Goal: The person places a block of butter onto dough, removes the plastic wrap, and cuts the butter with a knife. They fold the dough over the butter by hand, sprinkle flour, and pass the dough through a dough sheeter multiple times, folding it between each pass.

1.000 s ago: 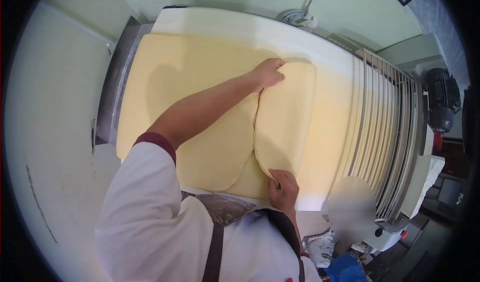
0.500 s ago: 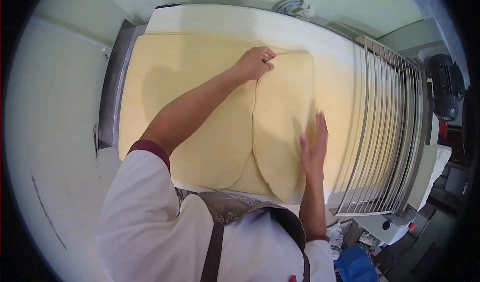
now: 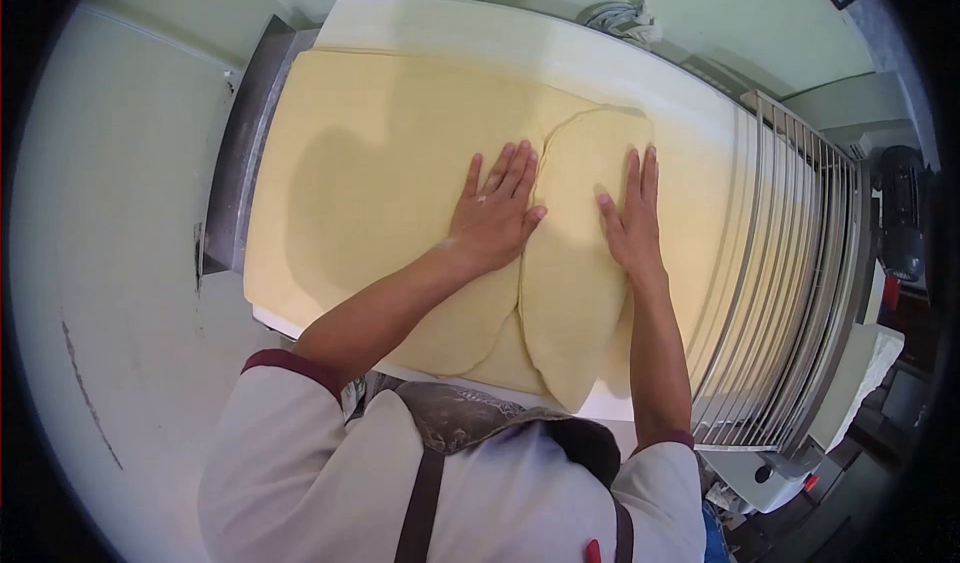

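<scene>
A wide pale-yellow sheet of dough (image 3: 370, 183) covers much of the white work surface (image 3: 450, 18). Towards its right, a narrower flap of dough (image 3: 575, 293) lies folded over, with a seam down its left side. My left hand (image 3: 498, 208) rests flat on the sheet, fingers spread, its thumb at the seam. Along the flap's right edge lies my right hand (image 3: 634, 213), fingers stretched out and thumb apart. Neither hand holds anything.
A metal rod guard (image 3: 780, 283) stands at the right of the surface, with a dark motor (image 3: 902, 213) beyond it. At the left is a metal edge (image 3: 245, 153). A coiled cable (image 3: 625, 23) lies near the back wall.
My left hand has let go of the flap's upper edge, moved down and opened flat on the dough. My right hand has moved up along the flap's right edge. The view has shifted slightly.
</scene>
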`<state>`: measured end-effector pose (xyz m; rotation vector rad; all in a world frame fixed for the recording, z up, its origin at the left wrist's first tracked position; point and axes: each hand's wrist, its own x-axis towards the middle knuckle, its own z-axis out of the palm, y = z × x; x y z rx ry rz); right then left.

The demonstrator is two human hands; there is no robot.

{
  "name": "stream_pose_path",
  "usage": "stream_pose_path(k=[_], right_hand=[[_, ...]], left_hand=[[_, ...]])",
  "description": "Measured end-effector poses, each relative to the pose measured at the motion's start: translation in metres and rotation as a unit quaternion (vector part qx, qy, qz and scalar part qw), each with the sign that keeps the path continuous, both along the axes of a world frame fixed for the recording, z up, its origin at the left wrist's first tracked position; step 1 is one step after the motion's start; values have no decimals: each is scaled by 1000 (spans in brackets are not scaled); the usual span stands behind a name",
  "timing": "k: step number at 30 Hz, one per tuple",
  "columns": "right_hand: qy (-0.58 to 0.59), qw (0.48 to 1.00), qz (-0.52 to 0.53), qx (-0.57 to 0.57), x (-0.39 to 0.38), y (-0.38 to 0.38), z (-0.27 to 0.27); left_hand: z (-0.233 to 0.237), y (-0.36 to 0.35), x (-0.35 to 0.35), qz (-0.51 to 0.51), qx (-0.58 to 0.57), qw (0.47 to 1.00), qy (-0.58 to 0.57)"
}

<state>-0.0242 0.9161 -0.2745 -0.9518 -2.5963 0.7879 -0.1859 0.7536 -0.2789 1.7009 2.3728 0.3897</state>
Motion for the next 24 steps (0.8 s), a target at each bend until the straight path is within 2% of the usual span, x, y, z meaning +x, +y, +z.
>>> stream_pose_path(k=[7, 10, 14, 16, 20, 22, 24], right_hand=[[-24, 999, 14, 46, 1, 0, -2], [-34, 998, 18, 58, 1, 3, -6], [-92, 988, 16, 121, 1, 18, -11], [-81, 984, 1, 159, -12, 37, -6], [-73, 987, -35, 139, -20, 37, -22], [-46, 989, -42, 135, -15, 34, -26], [-23, 993, -13, 113, 9, 8, -21]], left_hand=[[19, 15, 1, 10, 21, 999, -31], [6, 31, 8, -80, 25, 996, -16], [-1, 31, 11, -62, 4, 998, 26], [0, 33, 10, -64, -10, 997, 46], [8, 31, 13, -67, -21, 996, 56], [13, 22, 37, -97, -12, 994, 37], [12, 15, 48, -120, -9, 992, 29]])
